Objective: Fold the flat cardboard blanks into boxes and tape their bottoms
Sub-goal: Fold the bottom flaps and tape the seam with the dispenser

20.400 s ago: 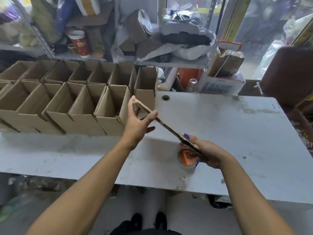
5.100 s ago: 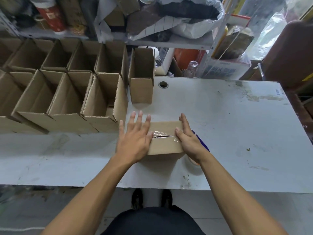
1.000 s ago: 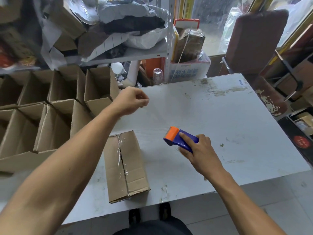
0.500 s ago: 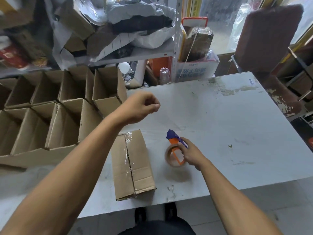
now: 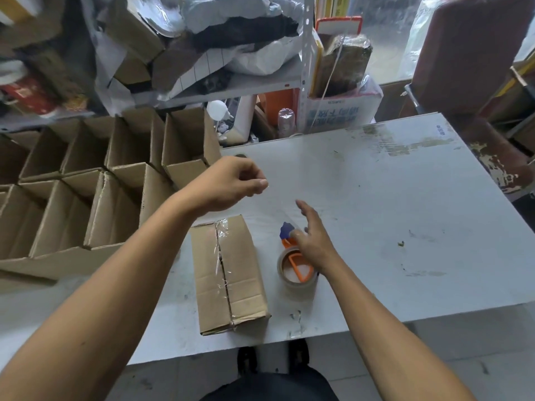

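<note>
Gleaming clear tape (image 5: pixel 221 261) along rectangular corrugated box (image 5: pixel 230 273)

A closed cardboard box (image 5: pixel 230 274) lies on the white table (image 5: pixel 405 215), with clear tape along its middle seam. Just right of it stands a tape dispenser (image 5: pixel 295 267) with its roll of clear tape. The right hand (image 5: pixel 311 237) hovers over the dispenser with relaxed fingers. The left hand (image 5: pixel 231 183) is raised, fingers curled, pinching a thin strip of tape. Open boxes (image 5: pixel 95 180) stand in rows on the left.
</note>
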